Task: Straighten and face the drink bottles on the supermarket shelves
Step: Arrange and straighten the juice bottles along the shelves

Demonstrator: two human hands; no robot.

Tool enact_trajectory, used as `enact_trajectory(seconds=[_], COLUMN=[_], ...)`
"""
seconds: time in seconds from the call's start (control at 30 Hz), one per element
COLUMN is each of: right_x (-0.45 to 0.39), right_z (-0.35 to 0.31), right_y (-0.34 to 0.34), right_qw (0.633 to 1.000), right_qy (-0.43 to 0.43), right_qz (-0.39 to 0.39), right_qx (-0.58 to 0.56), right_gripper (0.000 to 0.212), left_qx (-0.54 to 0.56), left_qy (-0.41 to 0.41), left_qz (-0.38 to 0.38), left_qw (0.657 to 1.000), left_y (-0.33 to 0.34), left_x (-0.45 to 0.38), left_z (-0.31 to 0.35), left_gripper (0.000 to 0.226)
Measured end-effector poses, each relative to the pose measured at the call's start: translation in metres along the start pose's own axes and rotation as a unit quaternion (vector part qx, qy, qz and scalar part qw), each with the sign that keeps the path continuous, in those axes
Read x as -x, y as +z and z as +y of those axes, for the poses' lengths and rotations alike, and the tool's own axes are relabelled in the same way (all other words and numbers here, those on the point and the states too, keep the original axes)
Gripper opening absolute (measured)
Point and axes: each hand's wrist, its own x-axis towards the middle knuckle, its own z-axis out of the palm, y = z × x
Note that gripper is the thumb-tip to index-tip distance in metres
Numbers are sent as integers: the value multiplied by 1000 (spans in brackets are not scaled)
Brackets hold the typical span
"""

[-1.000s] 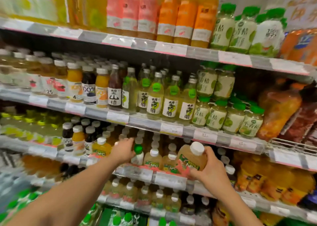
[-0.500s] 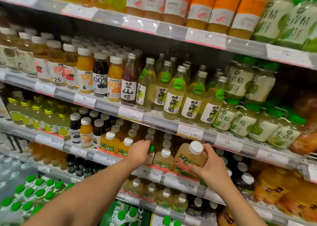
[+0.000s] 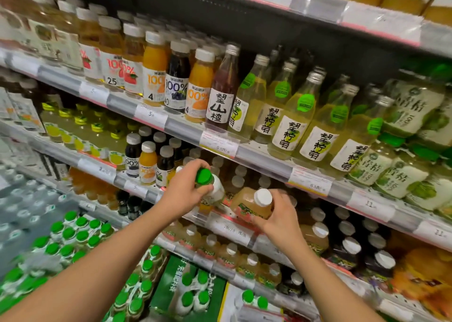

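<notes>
My left hand [image 3: 182, 190] grips a small white bottle with a green cap [image 3: 204, 176] by its neck, tilted toward me at the front of the third shelf. My right hand [image 3: 278, 217] holds a pale amber juice bottle with a white cap [image 3: 252, 203], also tilted forward at the shelf's front edge [image 3: 227, 226]. Behind them stand rows of white-capped juice bottles [image 3: 238, 181]. To the left on the same shelf are small dark and orange juice bottles [image 3: 148, 161].
The shelf above carries 100% juice bottles [image 3: 154, 77] and yellow-green glass bottles [image 3: 291, 126] with white labels. Green-capped bottles [image 3: 389, 170] fill its right end. Below are more amber bottles [image 3: 227, 255], and green-capped packs [image 3: 80, 236] stand low on the left.
My left hand has pulled the green-capped bottle out toward me, its cap now plainly showing. My right hand still holds the amber bottle. The view has moved closer and lower.
</notes>
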Motion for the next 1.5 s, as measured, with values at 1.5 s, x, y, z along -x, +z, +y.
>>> enact_trajectory(seconds=[1.5], right_x=[-25], right_z=[-26], right_y=[40], right_qw=[984], right_qy=[-55], right_qz=[-29], right_qx=[167], right_gripper=[45], left_qx=[-35], left_qy=[-31], left_qz=[30], left_qw=[998], left_y=[-36], left_x=[75], left_z=[4], left_gripper=[35])
